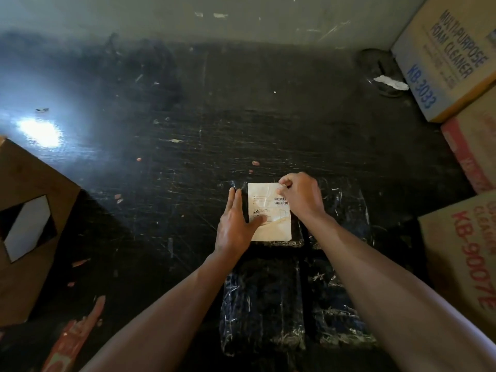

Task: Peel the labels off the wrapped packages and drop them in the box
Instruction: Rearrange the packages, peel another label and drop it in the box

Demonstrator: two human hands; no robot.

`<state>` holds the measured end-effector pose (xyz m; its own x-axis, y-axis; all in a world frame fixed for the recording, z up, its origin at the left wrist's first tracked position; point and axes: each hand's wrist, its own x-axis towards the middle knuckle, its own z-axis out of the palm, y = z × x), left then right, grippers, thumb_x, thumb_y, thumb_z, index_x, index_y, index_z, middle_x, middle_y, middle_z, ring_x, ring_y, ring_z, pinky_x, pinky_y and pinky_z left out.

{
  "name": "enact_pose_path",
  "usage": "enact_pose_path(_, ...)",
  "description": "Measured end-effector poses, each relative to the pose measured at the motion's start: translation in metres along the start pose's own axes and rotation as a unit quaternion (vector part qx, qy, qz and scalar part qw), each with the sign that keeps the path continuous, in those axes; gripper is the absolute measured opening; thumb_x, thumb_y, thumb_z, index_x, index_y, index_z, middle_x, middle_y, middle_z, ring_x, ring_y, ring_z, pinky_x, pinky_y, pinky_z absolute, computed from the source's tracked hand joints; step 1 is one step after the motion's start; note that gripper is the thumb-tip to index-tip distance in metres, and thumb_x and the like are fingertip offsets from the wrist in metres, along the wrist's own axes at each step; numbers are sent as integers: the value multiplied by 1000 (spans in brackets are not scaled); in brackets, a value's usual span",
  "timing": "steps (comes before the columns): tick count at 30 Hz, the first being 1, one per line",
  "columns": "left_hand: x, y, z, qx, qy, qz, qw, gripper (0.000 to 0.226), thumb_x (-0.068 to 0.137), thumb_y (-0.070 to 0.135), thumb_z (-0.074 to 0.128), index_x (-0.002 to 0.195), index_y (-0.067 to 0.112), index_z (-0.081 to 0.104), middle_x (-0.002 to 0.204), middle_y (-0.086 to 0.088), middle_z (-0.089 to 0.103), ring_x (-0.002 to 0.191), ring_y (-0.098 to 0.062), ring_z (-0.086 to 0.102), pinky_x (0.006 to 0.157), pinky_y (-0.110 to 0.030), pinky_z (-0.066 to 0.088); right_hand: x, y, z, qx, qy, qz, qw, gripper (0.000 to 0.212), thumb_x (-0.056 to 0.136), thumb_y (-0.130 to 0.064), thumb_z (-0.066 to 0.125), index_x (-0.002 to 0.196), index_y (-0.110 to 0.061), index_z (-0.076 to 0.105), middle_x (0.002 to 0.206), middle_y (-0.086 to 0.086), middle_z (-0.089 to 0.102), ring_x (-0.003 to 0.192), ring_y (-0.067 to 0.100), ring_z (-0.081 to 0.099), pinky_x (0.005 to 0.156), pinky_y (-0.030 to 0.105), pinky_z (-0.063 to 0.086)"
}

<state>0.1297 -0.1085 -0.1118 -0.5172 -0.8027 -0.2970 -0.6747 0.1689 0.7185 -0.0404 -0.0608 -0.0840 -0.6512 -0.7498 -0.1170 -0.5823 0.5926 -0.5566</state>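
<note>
A pale paper label (269,224) with a barcode is stuck on a dark plastic-wrapped package (295,241) lying on the black floor. My left hand (236,224) lies flat, fingers spread, pressing the package's left side and the label's left edge. My right hand (302,196) pinches the label's top right corner between thumb and fingers. More dark wrapped packages lie closer to me (261,310) and to the right (346,208). A brown cardboard box (35,183) with a cut opening that shows white inside stands at the left.
Printed cardboard cartons (445,57) are stacked along the right side, with another (467,251) nearer to me. A dark round object with a white scrap (386,76) sits by the far wall. Small paper scraps litter the scratched black floor (188,124).
</note>
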Motion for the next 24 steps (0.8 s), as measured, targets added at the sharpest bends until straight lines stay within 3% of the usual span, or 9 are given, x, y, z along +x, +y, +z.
enact_pose_path(4, 0, 4, 0, 10, 2, -12, 1000, 97, 85, 44, 71, 157, 19, 10, 164, 7, 1, 142, -20, 32, 106, -36, 37, 9, -2, -1, 15, -10, 28, 999, 4, 89, -15, 73, 92, -17, 75, 87, -6, 70, 80, 7, 65, 65, 21, 45)
enact_pose_path(6, 2, 4, -1, 18, 5, -11, 1000, 98, 84, 45, 72, 157, 19, 12, 164, 6, 3, 141, -21, 35, 105, -37, 39, 14, -3, -2, 18, -20, 37, 999, 6, 91, -15, 71, 86, -18, 73, 79, -12, 65, 74, 2, 62, 59, 18, 41)
enact_pose_path(14, 2, 2, 3, 20, 12, -2, 1000, 97, 85, 42, 73, 156, 17, 13, 164, 4, 4, 138, -21, 40, 103, -36, 41, 9, -4, -4, 0, -58, 26, 998, 15, 98, -18, 60, 85, -17, 67, 81, -8, 67, 72, 2, 59, 57, 21, 41)
enact_pose_path(20, 3, 1, 3, 30, 8, 1, 1000, 98, 84, 46, 71, 157, 18, 12, 164, 4, 3, 139, -22, 37, 105, -39, 39, -8, -9, -9, -1, -49, -22, 999, 15, 97, -17, 59, 83, -18, 64, 91, -7, 59, 81, 6, 57, 63, 21, 40)
enact_pose_path(24, 4, 0, 1, 38, 0, 4, 999, 98, 85, 49, 69, 157, 17, 10, 164, 4, 1, 141, -22, 34, 106, -40, 38, -16, -13, -9, 11, -37, -20, 999, 16, 99, -16, 55, 84, -19, 61, 88, -7, 58, 78, 8, 57, 59, 23, 41)
